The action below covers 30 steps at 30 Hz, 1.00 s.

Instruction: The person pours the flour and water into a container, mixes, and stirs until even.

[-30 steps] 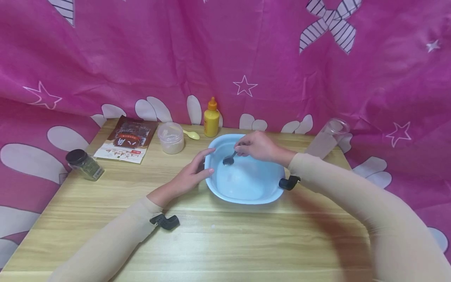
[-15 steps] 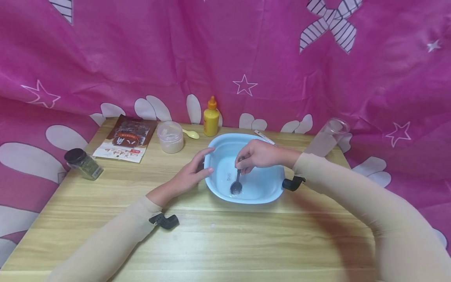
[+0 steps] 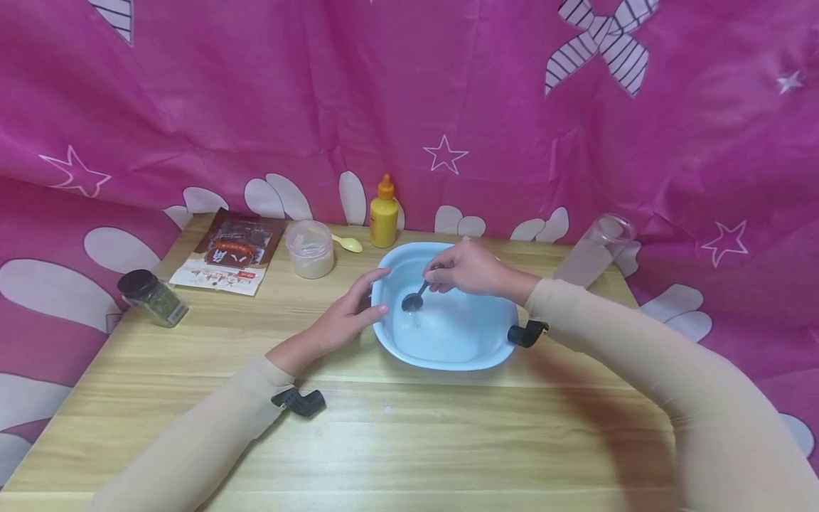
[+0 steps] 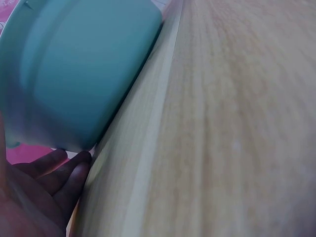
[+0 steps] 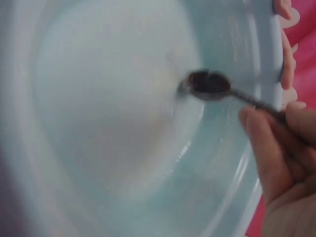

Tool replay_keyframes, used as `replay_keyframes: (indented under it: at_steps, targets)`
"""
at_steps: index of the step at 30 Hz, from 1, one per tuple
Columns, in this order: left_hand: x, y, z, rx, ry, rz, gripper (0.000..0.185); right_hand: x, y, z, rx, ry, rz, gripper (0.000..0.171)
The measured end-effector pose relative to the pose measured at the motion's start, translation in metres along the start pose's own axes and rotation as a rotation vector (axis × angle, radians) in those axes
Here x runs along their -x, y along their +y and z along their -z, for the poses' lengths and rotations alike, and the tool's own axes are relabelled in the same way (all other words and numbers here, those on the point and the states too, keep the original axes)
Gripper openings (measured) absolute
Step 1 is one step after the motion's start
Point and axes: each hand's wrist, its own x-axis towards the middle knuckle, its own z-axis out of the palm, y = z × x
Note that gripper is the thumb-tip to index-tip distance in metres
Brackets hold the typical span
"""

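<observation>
The right hand (image 3: pixel 470 270) is pinching a dark spoon (image 3: pixel 416 297) by its handle, dipping its scoop into the blue bowl (image 3: pixel 448 355) sitting on the wooden table (image 3: pixel 409 441). The left hand (image 3: pixel 348 316) is resting flat against the bowl's side, fingers straight. Inside the bowl there may be clear water; it is blurry.

Camera layout: one head view, two wrist views.
My head view looks forward and down over the whole surface (image 3: pixel 409 441). Both wrist views sit very close, sharing the blue basin (image 3: pixel 448 359) with it: left outside (image 4: pixel 84 74), right inside (image 5: pixel 113 113).
</observation>
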Motion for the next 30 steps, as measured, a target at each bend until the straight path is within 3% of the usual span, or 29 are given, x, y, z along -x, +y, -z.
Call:
replay_keyframes:
  at_steps: [6, 12, 17, 19, 26, 28, 30]
  targets:
    - [0.001, 0.000, 0.001, -0.009, 0.001, 0.009, 0.069, 0.006, -0.002, -0.001, 0.005, -0.168, 0.066, 0.015]
    - [0.002, 0.000, 0.001, -0.013, 0.005, 0.013, 0.069, 0.009, 0.002, 0.004, 0.016, -0.158, 0.028, 0.017]
    - [0.002, 0.000, 0.002, -0.016, 0.004, 0.013, 0.069, 0.006, -0.003, -0.001, -0.008, -0.252, 0.012, 0.021]
    - [0.003, 0.000, 0.002, -0.021, 0.006, 0.014, 0.070, 0.003, -0.003, -0.003, -0.020, -0.233, 0.015, 0.021]
    - [0.002, 0.000, 0.001, -0.027, 0.008, 0.005, 0.070, -0.002, 0.002, 0.003, -0.013, -0.002, -0.067, 0.017]
    - [0.001, -0.001, 0.001, -0.023, 0.006, 0.001, 0.070, 0.000, 0.002, 0.005, 0.004, -0.010, -0.082, 0.018]
    - [0.001, -0.001, 0.001, -0.022, 0.006, -0.001, 0.069, 0.003, 0.002, 0.006, -0.003, -0.071, -0.083, 0.018]
